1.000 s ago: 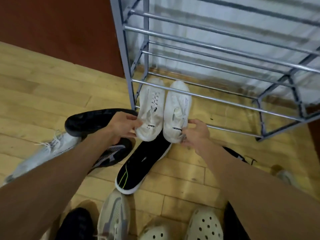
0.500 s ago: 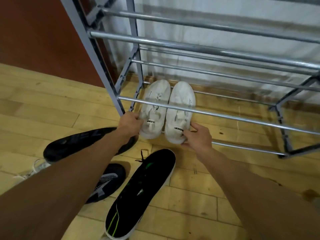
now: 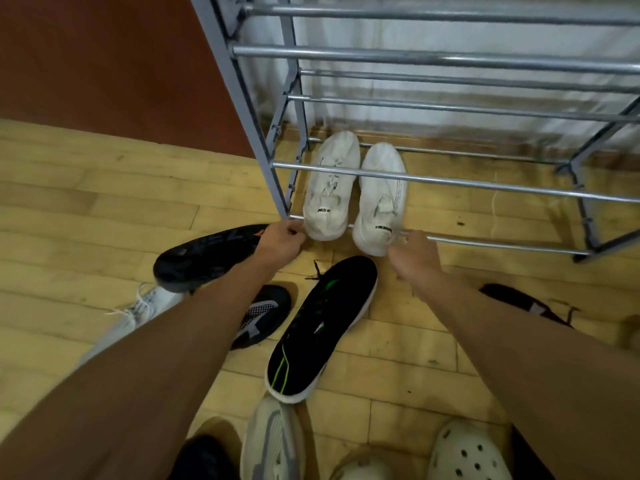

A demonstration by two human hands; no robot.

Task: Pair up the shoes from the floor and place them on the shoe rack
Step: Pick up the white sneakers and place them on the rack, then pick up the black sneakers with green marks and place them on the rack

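While the white shoes (image 3: 330, 202) lie side by side on the rack's (image 3: 450, 60) lowest rails, far left, toes far and heels near, the left hand (image 3: 281, 239) and right hand (image 3: 415, 252) sit at the heels; I cannot tell whether they grip.

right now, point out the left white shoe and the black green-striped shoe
left white shoe (image 3: 328, 197): head view, on its tongue
black green-striped shoe (image 3: 332, 306): head view, on its upper at midfoot
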